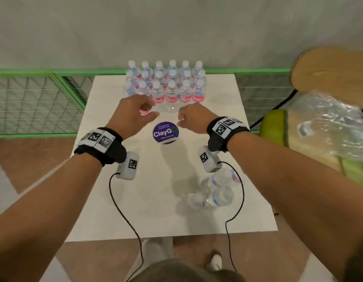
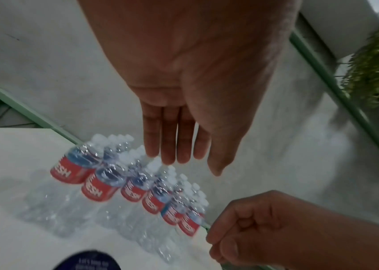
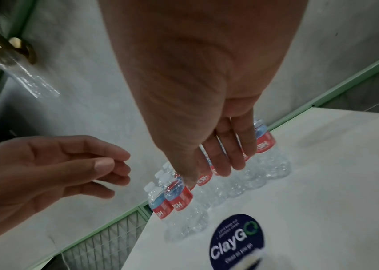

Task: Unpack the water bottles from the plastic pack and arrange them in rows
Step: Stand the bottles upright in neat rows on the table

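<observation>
Clear water bottles [image 1: 166, 84] with white caps and red labels stand in three rows at the far edge of the white table [image 1: 119, 200]. The same rows of bottles [image 2: 126, 182] [image 3: 179, 199] show in both wrist views. My left hand [image 1: 140, 113] [image 2: 179, 142] hovers just in front of the front row with relaxed fingers, holding nothing. My right hand [image 1: 189, 119] [image 3: 218, 146] hovers beside it, fingers loosely bent and empty. A small cluster of loose bottles [image 1: 219, 190] sits at the near right, under my right forearm.
A round purple ClayGo sticker [image 1: 165, 132] marks the table's middle. Crumpled clear plastic wrap [image 1: 331, 123] lies on a yellow-green seat to the right, below a round wooden top [image 1: 329, 72]. A green mesh railing [image 1: 34, 98] runs behind the table against a grey wall.
</observation>
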